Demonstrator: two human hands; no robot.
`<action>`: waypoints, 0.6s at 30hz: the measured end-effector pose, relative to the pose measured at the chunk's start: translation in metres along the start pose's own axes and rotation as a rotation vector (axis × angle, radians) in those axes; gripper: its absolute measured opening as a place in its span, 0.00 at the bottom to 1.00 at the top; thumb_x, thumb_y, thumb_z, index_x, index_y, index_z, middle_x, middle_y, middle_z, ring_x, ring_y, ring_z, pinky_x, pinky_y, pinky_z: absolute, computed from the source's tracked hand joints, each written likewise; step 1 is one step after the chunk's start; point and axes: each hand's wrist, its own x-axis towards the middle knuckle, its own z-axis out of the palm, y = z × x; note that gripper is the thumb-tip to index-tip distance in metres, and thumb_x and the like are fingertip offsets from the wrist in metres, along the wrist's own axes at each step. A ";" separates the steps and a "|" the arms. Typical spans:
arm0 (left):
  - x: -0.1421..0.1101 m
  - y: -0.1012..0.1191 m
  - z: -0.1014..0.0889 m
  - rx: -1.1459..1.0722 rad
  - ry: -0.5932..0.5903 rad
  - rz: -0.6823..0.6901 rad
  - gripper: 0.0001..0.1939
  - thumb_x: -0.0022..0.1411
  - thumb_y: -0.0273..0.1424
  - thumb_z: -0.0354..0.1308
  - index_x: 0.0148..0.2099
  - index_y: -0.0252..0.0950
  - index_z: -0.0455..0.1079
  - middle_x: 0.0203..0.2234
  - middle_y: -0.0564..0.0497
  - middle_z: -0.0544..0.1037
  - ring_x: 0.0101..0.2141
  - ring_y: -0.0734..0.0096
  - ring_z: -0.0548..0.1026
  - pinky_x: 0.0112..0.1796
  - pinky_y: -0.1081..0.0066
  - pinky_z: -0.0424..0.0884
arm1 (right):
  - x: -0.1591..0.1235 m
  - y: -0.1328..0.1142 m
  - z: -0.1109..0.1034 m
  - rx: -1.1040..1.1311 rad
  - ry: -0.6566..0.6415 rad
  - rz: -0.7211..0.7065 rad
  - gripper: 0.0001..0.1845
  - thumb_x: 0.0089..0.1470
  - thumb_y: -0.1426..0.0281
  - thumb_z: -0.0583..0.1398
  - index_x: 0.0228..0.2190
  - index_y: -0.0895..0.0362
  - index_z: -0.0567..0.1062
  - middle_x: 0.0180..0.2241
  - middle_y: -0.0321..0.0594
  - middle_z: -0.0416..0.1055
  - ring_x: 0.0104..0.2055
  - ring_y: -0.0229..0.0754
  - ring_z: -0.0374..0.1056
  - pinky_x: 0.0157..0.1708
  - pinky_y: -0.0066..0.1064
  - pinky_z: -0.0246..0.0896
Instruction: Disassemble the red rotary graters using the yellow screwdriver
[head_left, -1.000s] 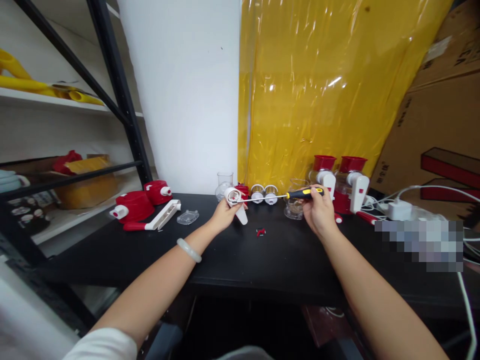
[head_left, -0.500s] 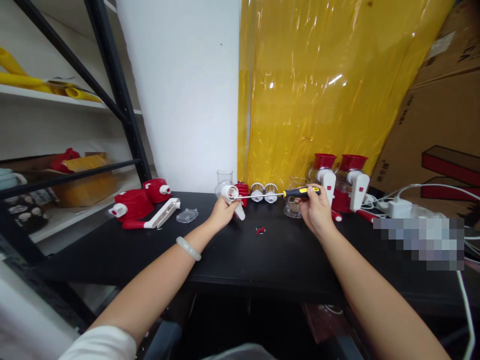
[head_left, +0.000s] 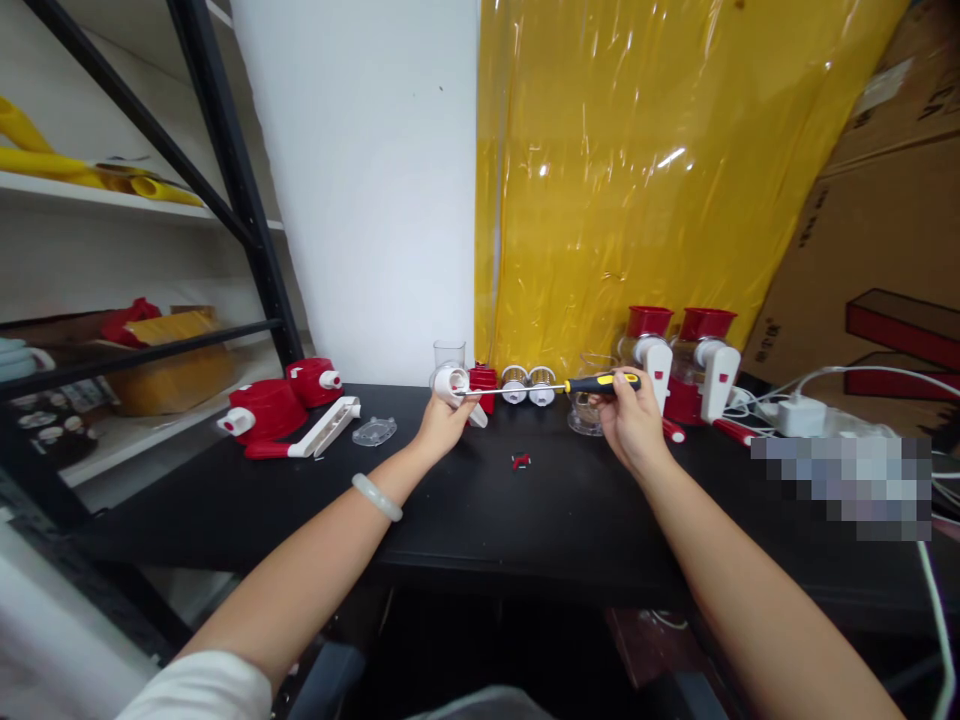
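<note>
My left hand is closed around a white plastic handle part with a round end, held a little above the black table. My right hand grips a screwdriver by its black and yellow handle. The metal shaft runs left and its tip meets the round end of the white part. A small red piece lies on the table between my hands.
Red and white appliance parts and a clear lid lie at the left. Two red-topped units, small drums and a clear cup stand at the back. Cables and a charger lie at the right. A black shelf frame rises on the left.
Both hands have moved slightly left and up with the white part and the screwdriver; the tip stays at the part's round end.
</note>
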 end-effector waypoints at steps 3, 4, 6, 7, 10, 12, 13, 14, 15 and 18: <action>-0.001 0.001 0.000 0.040 0.018 0.070 0.13 0.56 0.40 0.60 0.36 0.34 0.72 0.35 0.46 0.78 0.42 0.59 0.76 0.48 0.62 0.68 | 0.000 0.000 0.000 0.012 -0.004 0.003 0.18 0.45 0.60 0.67 0.34 0.51 0.66 0.29 0.32 0.68 0.29 0.35 0.68 0.28 0.28 0.64; -0.001 0.002 0.000 0.032 0.015 0.074 0.14 0.56 0.40 0.60 0.36 0.33 0.72 0.34 0.46 0.78 0.41 0.59 0.76 0.47 0.62 0.68 | 0.000 0.000 0.000 0.013 -0.005 0.003 0.18 0.45 0.59 0.67 0.34 0.51 0.66 0.29 0.32 0.68 0.29 0.35 0.68 0.28 0.28 0.64; -0.001 0.002 0.000 0.019 0.020 0.088 0.14 0.55 0.40 0.60 0.36 0.33 0.73 0.33 0.47 0.78 0.39 0.60 0.76 0.46 0.63 0.69 | 0.001 0.000 0.000 0.013 -0.007 -0.005 0.19 0.45 0.59 0.67 0.34 0.51 0.66 0.29 0.32 0.68 0.28 0.35 0.67 0.28 0.28 0.65; -0.001 0.002 0.000 0.017 0.026 0.102 0.14 0.55 0.40 0.60 0.36 0.33 0.73 0.33 0.47 0.78 0.39 0.60 0.76 0.46 0.63 0.69 | 0.001 0.001 0.000 0.013 -0.009 -0.010 0.19 0.45 0.59 0.67 0.34 0.51 0.66 0.29 0.32 0.68 0.28 0.35 0.67 0.28 0.28 0.65; 0.000 0.000 0.000 0.025 0.051 0.139 0.14 0.55 0.40 0.61 0.38 0.33 0.73 0.35 0.46 0.78 0.41 0.60 0.76 0.48 0.62 0.68 | 0.000 0.001 0.000 0.008 -0.017 -0.017 0.18 0.46 0.59 0.66 0.34 0.51 0.66 0.29 0.31 0.68 0.29 0.35 0.68 0.28 0.28 0.65; 0.000 0.000 0.001 0.033 0.055 0.143 0.14 0.56 0.40 0.60 0.37 0.33 0.73 0.36 0.46 0.78 0.42 0.60 0.75 0.48 0.61 0.68 | 0.000 0.002 -0.001 0.000 -0.021 -0.019 0.17 0.47 0.59 0.66 0.35 0.51 0.66 0.29 0.31 0.68 0.28 0.34 0.67 0.28 0.28 0.65; 0.000 -0.001 0.001 0.036 0.050 0.144 0.14 0.56 0.40 0.60 0.37 0.33 0.73 0.36 0.45 0.77 0.42 0.60 0.75 0.49 0.61 0.67 | 0.000 0.002 -0.001 -0.002 -0.024 -0.020 0.17 0.47 0.60 0.65 0.35 0.50 0.66 0.29 0.31 0.68 0.28 0.34 0.67 0.28 0.28 0.66; 0.000 0.000 0.001 0.040 0.041 0.148 0.15 0.56 0.40 0.60 0.37 0.33 0.73 0.36 0.45 0.77 0.42 0.60 0.75 0.49 0.61 0.67 | 0.000 0.002 -0.001 -0.002 -0.028 -0.021 0.16 0.48 0.60 0.65 0.35 0.50 0.66 0.30 0.31 0.69 0.28 0.34 0.67 0.28 0.28 0.66; -0.001 0.000 0.001 0.044 0.037 0.151 0.15 0.56 0.40 0.60 0.38 0.33 0.73 0.36 0.46 0.77 0.42 0.60 0.75 0.49 0.61 0.67 | 0.000 0.003 -0.001 -0.002 -0.031 -0.022 0.16 0.48 0.60 0.65 0.35 0.50 0.66 0.30 0.31 0.69 0.27 0.34 0.67 0.29 0.28 0.66; -0.002 0.002 0.001 0.042 0.045 0.138 0.14 0.55 0.40 0.61 0.39 0.34 0.72 0.37 0.46 0.77 0.42 0.60 0.75 0.48 0.62 0.68 | 0.001 0.003 -0.001 -0.011 -0.031 -0.024 0.16 0.48 0.60 0.65 0.35 0.50 0.65 0.30 0.31 0.69 0.27 0.34 0.67 0.29 0.28 0.66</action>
